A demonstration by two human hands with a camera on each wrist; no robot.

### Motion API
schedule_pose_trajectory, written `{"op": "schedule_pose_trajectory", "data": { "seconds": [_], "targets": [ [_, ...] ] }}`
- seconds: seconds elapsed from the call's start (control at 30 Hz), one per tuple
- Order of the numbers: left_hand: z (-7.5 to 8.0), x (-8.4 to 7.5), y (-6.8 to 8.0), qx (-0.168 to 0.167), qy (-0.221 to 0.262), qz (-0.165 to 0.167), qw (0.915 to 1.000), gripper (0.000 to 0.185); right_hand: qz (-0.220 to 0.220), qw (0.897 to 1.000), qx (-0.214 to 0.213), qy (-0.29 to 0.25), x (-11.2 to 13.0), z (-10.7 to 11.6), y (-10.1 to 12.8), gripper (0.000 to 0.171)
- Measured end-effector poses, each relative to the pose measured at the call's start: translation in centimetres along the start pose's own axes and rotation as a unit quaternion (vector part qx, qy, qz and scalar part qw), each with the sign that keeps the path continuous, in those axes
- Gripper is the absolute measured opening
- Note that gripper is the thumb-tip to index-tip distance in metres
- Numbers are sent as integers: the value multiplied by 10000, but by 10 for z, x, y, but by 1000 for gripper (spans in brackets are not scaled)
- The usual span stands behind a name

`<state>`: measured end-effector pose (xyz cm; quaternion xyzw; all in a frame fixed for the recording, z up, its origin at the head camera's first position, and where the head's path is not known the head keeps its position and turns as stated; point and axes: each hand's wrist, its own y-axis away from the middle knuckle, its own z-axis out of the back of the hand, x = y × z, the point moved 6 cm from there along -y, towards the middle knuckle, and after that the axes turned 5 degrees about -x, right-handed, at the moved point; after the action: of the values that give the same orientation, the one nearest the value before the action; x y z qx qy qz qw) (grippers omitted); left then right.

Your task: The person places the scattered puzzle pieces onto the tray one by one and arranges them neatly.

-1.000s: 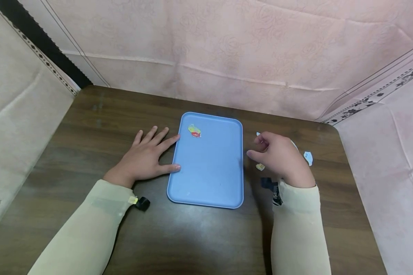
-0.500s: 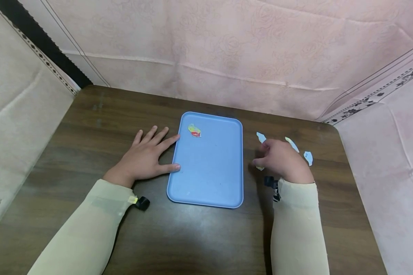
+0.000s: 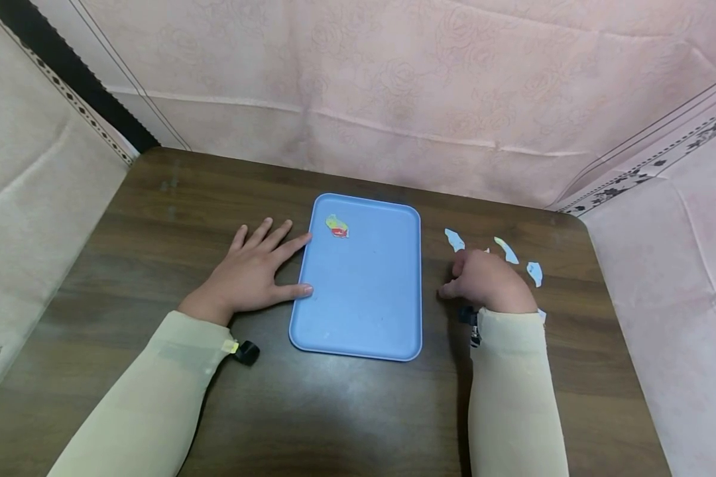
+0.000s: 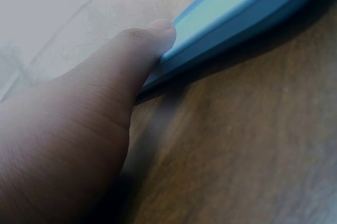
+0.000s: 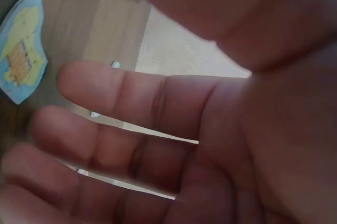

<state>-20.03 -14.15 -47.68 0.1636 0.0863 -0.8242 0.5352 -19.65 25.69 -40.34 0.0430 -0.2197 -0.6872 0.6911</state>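
A light blue tray (image 3: pixel 364 298) lies in the middle of the dark wooden table (image 3: pixel 155 199), with one colourful paper piece (image 3: pixel 337 226) near its far left corner. My left hand (image 3: pixel 256 268) lies flat on the table, fingers straight, thumb and forefinger touching the tray's left rim (image 4: pixel 237 19). My right hand (image 3: pixel 486 281) rests knuckles-up on the table just right of the tray, fingertips down. In the right wrist view its fingers (image 5: pixel 131 98) are loosely extended with nothing seen between them, and a blue-edged paper piece (image 5: pixel 21 48) lies beyond.
Three small paper pieces (image 3: pixel 454 239) (image 3: pixel 506 250) (image 3: pixel 534 273) lie on the table beyond the right hand, and a white scrap (image 3: pixel 541 314) shows by the right wrist. Pink cloth walls (image 3: pixel 394 99) close in the table at the back and sides.
The right hand has dropped and drawn back toward me, coming down over the small yellow piece beside the tray, which is now hidden. The left hand and tray are unmoved.
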Motion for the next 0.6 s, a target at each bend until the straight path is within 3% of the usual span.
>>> {"op": "schedule_pose_trajectory", "data": {
  "seconds": [0.6],
  "targets": [
    [-2, 1, -1, 32, 33, 3, 10000, 104, -128, 9998, 98, -88, -5, -4, -3, 17]
  ]
}}
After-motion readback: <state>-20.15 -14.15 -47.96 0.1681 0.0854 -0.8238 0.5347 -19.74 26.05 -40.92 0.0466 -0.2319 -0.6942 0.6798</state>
